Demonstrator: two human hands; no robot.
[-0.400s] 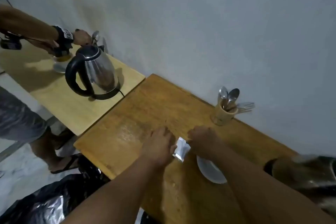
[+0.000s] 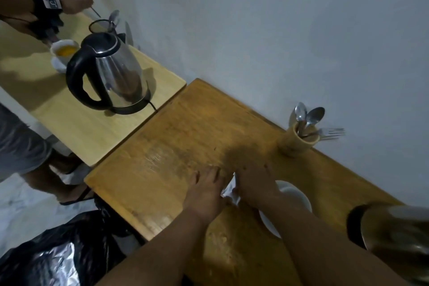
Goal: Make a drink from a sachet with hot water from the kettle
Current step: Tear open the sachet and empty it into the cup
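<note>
Wooden bench (image 2: 185, 146): my left hand (image 2: 205, 189) and right hand (image 2: 255, 183) pinch the sachet (image 2: 229, 190), unopened I judge; next, tearing it over the cup (image 2: 294, 195).

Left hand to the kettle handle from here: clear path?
Probably yes. The kettle handle faces the left hand, with only bare table between, but that hand is holding the sachet.

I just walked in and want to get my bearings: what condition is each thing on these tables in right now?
sachet: pinched between both hands, whether torn open cannot be told.
left hand: gripping the sachet.
right hand: gripping the sachet.
kettle: lid shut, upright on its base.
saucer: white, partly hidden under the right arm.
cup: holds a yellow drink.
utensil holder: upright, holding spoons and a fork.
</note>
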